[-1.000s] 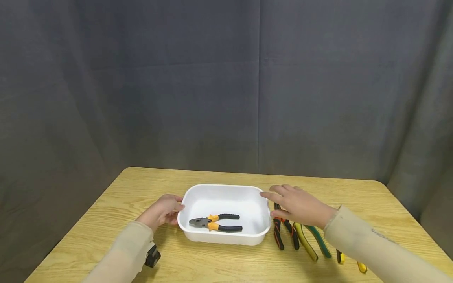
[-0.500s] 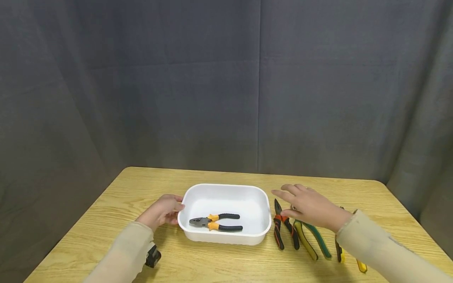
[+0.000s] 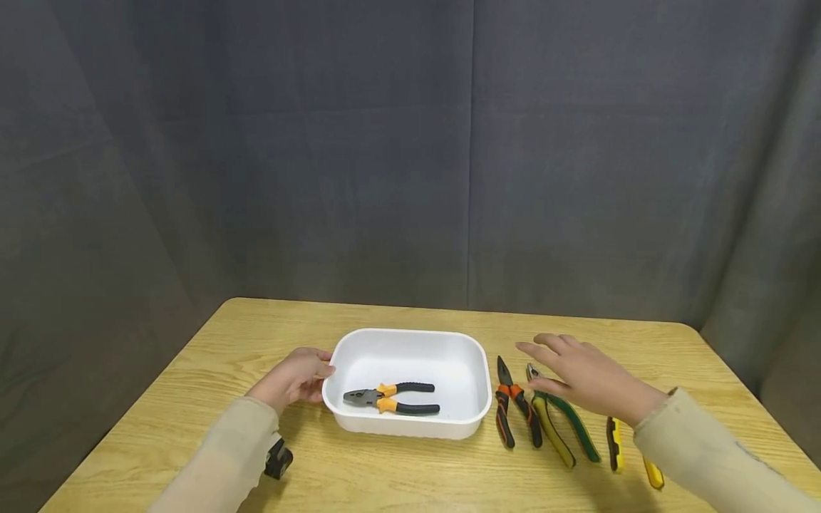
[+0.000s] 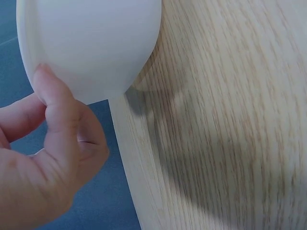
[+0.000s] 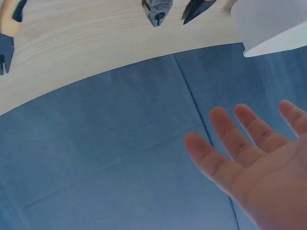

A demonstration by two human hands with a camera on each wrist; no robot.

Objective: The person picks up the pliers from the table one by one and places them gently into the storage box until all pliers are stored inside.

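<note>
Smooth white plastic tray (image 3: 410, 342); grained matt wooden table (image 3: 398, 477); pliers (image 3: 391, 398) with dull metal head, rubbery handles.

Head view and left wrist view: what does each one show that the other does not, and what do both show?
Only the head view shows the orange-handled pliers lying inside the white tray, three more pliers in a row to its right, and the right hand open above the green-handled pliers. Only the left wrist view shows the tray's outer wall close up, with the thumb pressed on it. Both show the left hand at the tray and the wooden table.
</note>
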